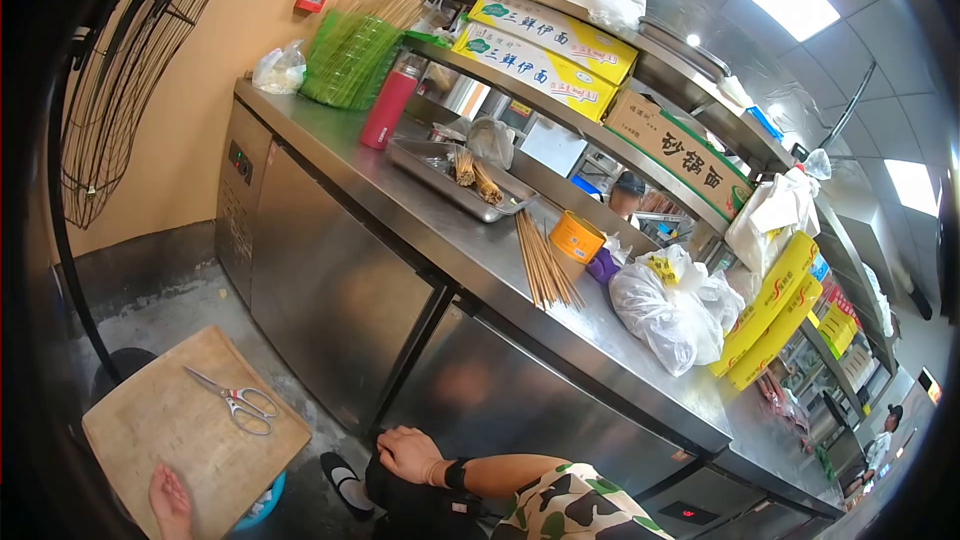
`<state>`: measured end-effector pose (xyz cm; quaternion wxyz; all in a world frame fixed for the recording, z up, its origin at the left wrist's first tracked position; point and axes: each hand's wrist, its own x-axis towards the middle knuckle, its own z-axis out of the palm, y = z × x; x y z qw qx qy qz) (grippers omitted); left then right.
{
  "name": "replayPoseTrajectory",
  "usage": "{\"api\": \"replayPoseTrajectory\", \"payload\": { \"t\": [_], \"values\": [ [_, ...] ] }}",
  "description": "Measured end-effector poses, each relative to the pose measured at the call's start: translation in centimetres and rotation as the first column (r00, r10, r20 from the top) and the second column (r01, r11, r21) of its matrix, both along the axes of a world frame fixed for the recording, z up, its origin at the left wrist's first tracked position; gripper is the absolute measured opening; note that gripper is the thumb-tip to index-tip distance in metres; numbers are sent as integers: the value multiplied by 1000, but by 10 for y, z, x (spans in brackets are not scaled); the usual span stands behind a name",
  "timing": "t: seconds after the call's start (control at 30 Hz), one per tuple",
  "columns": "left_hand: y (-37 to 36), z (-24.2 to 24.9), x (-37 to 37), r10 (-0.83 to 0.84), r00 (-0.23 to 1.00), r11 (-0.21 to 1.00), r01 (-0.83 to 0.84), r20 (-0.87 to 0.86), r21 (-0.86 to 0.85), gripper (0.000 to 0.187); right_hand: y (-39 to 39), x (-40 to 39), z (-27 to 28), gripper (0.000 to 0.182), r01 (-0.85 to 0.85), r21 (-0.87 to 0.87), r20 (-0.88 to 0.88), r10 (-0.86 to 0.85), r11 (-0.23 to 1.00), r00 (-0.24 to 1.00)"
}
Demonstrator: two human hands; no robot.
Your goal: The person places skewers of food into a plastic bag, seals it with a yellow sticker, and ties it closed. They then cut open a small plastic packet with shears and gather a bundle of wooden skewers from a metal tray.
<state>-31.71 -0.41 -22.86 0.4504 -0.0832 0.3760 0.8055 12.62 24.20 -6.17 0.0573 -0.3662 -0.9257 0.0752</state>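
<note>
My left hand (171, 496) rests over the near edge of a wooden board (205, 440), palm partly up, fingers loosely bent, with nothing visible in it. On the board lies a pair of scissors (240, 402) with light handles, blades pointing away from me, apart from both hands. My right hand (408, 455) lies on my dark-clothed knee, fingers draped over it and nothing held. A black band circles that wrist, below a camouflage sleeve (575, 510).
A steel counter (450, 240) holds bamboo skewers (543, 265), a metal tray (440, 172) with skewer bundles, a red bottle (390, 105), an orange tin (577, 237) and a white bag (670, 300). Boxes (550, 40) fill the shelf above. A blue bucket (265, 506) shows under the board.
</note>
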Motion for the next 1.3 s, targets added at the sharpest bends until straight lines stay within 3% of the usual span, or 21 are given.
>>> {"api": "replayPoseTrajectory", "payload": {
  "t": [0.37,0.63,0.67,0.7,0.73,0.77,0.8,0.83,0.9,0.97,1.0,1.07,1.2,1.3],
  "values": [
    [-1,-6,-3,-17,1000,999,16,16,46,16,1,-2,2,23,5,-33,75,-3,999,997],
    [7,-27,-9,10,999,997,-13,32,79,13,-3,-3,5,21,13,-23,15,-12,1000,1000],
    [7,-44,-20,-242,956,915,169,163,366,21,-1,-2,3,21,12,-22,17,-11,1000,1000],
    [5,-79,-42,-502,839,722,273,210,636,30,-1,-2,1,21,12,-22,21,-11,1000,1000],
    [4,-75,-44,-729,664,449,279,168,849,39,-1,-2,1,20,10,-17,14,-10,1000,1000],
    [1,-74,-38,-507,837,718,279,205,637,30,-2,-2,3,20,9,-13,9,-9,1000,1000],
    [2,-23,-10,-257,955,911,188,150,367,21,-2,-2,5,20,8,-12,3,-8,1000,1000],
    [-1,9,8,-17,1000,997,16,9,79,13,-2,-1,6,20,20,9,4,-20,1000,1000],
    [3,-29,-4,96,995,993,-97,18,74,16,-2,-2,5,19,16,20,17,-16,1000,1000],
    [-7,-3,20,16,997,970,3,-75,244,15,-5,-4,14,18,46,28,-3,-46,999,999],
    [-11,54,44,-21,998,982,31,-55,185,16,-6,-4,18,19,54,8,-6,-54,998,999],
    [-10,57,42,16,1000,1000,-16,-15,-13,16,-5,-1,7,23,39,0,-98,-39,999,994],
    [4,62,42,61,997,994,-58,36,-88,17,3,-1,-8,15,-15,45,-96,19,999,995],
    [7,71,49,49,999,989,-52,-24,-141,19,2,-5,-6,13,-33,66,-83,39,997,996]
  ]
}}
